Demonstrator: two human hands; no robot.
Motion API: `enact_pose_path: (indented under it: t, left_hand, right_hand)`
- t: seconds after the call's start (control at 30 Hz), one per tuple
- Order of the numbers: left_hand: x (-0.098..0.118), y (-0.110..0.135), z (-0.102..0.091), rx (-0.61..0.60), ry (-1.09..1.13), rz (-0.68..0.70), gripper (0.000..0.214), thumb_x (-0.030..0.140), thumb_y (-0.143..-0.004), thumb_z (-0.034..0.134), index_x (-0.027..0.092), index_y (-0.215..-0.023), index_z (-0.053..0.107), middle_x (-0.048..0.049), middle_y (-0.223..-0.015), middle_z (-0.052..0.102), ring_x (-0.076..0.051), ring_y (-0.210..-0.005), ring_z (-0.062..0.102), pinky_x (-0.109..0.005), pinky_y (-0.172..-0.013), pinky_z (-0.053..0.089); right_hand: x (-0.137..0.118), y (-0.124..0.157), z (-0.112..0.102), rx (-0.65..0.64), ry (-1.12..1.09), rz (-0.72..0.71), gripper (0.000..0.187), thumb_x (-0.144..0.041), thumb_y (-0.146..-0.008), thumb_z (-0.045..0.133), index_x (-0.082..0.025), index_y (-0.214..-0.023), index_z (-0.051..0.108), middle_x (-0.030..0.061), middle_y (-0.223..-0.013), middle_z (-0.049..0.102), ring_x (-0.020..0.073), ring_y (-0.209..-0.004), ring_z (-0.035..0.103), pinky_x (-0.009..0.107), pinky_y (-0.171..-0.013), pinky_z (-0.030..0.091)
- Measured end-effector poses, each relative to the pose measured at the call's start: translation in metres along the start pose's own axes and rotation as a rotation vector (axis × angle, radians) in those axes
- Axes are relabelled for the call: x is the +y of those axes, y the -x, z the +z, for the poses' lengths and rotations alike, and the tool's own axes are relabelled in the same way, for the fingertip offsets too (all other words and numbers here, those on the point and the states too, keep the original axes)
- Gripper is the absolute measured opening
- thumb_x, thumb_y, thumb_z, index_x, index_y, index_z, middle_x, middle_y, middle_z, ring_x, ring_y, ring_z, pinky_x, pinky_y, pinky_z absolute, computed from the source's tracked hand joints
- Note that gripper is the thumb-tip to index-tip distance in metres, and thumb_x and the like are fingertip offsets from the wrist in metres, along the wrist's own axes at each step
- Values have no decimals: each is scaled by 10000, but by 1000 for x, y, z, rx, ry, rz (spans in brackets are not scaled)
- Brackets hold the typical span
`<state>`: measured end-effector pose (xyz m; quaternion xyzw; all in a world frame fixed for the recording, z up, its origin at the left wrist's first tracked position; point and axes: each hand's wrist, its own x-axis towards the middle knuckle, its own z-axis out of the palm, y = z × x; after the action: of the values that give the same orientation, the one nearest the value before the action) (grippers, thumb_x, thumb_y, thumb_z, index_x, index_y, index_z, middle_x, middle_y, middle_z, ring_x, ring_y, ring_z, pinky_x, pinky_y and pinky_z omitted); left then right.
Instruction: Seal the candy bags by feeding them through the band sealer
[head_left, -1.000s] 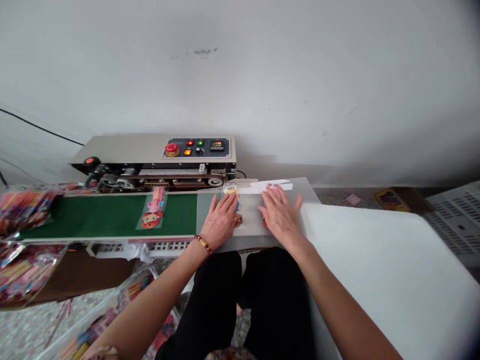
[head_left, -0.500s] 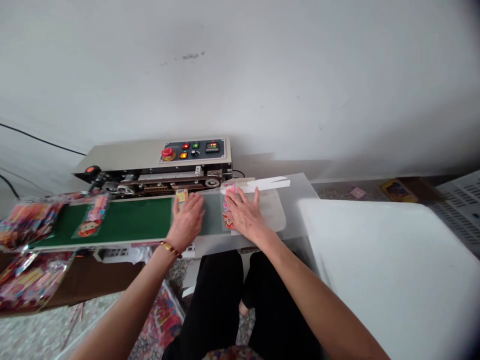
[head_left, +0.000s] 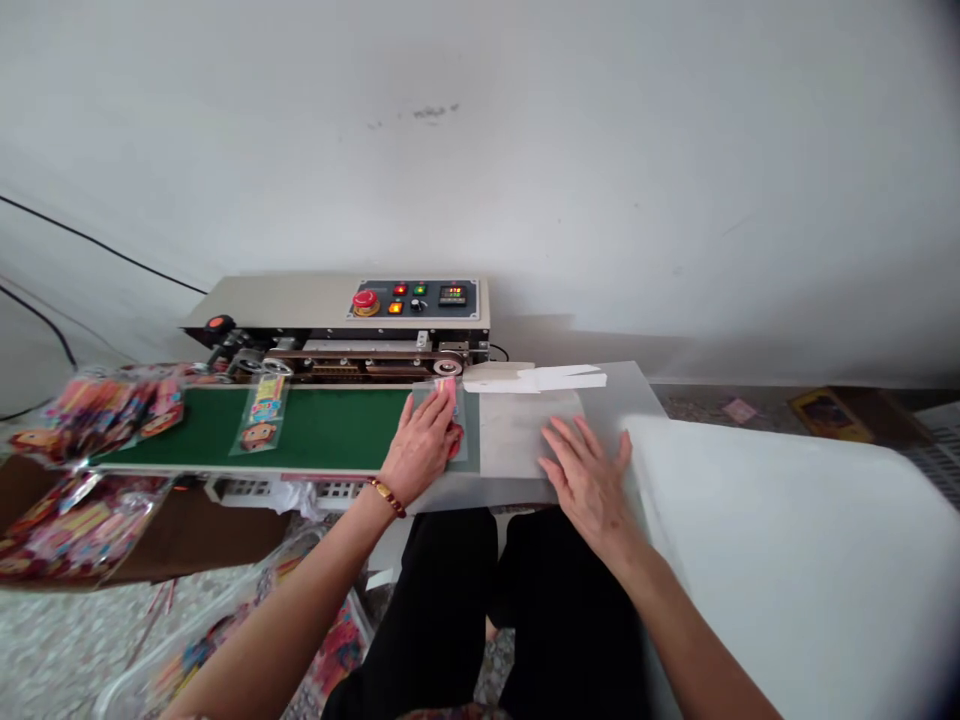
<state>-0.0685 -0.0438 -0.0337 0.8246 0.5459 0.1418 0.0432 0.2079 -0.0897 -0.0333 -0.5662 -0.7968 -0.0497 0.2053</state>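
Right hand [head_left: 589, 485] has come off the pink-topped packet [head_left: 447, 385] and moved right. Left hand [head_left: 420, 440] is on that packet now, open and palm-down, where the green belt [head_left: 345, 430] meets the frosted sheet [head_left: 626, 385]. The right one's spread open over the sheet. Further left there's a yellow-topped packet [head_left: 262, 410] on the belt, then a packet pile [head_left: 105, 410] at the left end. Sealing machine [head_left: 285, 300] sits on the far side.

The left hand [head_left: 421, 447] covers 1 packet [head_left: 448, 386] at the green belt [head_left: 341, 430].
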Motion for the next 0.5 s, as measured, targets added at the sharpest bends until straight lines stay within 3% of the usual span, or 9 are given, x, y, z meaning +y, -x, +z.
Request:
enact_pose_path:
  t: [0.17, 0.27, 0.4, 0.5]
  left_hand:
    - [-59, 23, -6, 26, -17, -73, 417, 276, -1020, 443, 199, -1419, 536, -116, -1535, 516, -296, -1468, 416, -588, -1268, 165]
    - [-83, 42, -16, 69, -58, -172, 412, 243, -1006, 475, 210, -1411, 542, -114, -1529, 523, -312, -1457, 425, -611, -1256, 162]
    - [-89, 82, -33, 177, -54, -327, 471, 184, -968, 489, 243, -1435, 521, -111, -1470, 579, -263, -1400, 494, -577, -1253, 203]
    - [-87, 129, -38, 266, -25, -358, 540, 187, -953, 499, 243, -1490, 464, -117, -1476, 570, -242, -1391, 502, -547, -1244, 251]
  right_hand:
    - [-14, 0, 2, 45, -18, -30, 357, -230, -1076, 342, -190, -1247, 652, 106, -1385, 620, 304, -1343, 495, 665, -1194, -18]
    - [-18, -2, 5, 97, -26, -98, 386, -263, -1083, 318, -193, -1222, 671, 102, -1362, 636, 313, -1309, 527, 668, -1194, -7]
    - [-17, -1, 10, 204, -94, -130, 413, -374, -1064, 331, -270, -1239, 691, 84, -1303, 671, 355, -1217, 594, 711, -1172, 108]
    - [-15, -5, 18, 252, -180, -143, 438, -446, -1021, 344, -379, -1284, 688, 69, -1257, 683, 381, -1185, 606, 668, -1070, 354]
